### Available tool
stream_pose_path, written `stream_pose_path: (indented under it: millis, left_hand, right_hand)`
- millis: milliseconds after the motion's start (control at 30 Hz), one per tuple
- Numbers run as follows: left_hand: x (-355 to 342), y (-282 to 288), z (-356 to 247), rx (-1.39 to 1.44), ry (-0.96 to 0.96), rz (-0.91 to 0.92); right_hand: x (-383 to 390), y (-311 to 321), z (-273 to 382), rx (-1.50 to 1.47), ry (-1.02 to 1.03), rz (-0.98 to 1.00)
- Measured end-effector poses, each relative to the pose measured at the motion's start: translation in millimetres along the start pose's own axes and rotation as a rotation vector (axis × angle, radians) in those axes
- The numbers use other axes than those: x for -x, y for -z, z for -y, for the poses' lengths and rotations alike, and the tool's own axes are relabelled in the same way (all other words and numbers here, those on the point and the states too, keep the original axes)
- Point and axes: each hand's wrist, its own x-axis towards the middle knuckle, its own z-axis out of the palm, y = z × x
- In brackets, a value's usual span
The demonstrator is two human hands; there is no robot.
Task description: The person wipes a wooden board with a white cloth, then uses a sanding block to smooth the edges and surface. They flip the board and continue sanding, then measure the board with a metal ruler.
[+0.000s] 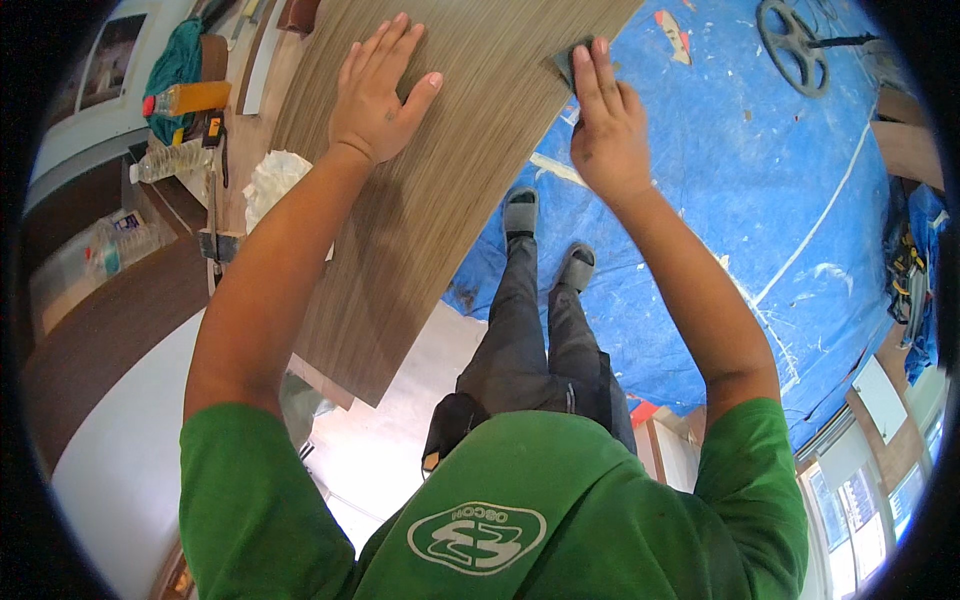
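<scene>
The right hand had its fingers pressed together over a small dark sanding pad at the right edge of the wood-grain panel, upper centre of frame. The left hand lay flat, fingers spread, steadying the panel. Judged mid-work: no progress mark showed along the edge; blue tarp lay below.
</scene>
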Motion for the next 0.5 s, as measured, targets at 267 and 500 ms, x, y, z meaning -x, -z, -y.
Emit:
stream_pose_path:
  millis: [267, 500]
  left_hand:
    - [0, -4, 0, -0.012, -0.007, -0.005]
    - [2, -1, 0, -0.007, -0.019, -0.026]
  right_hand:
    - [110, 43, 135, -0.241, 0.283, 0.603]
    - [42, 39, 63, 0.062, -0.004, 0.365]
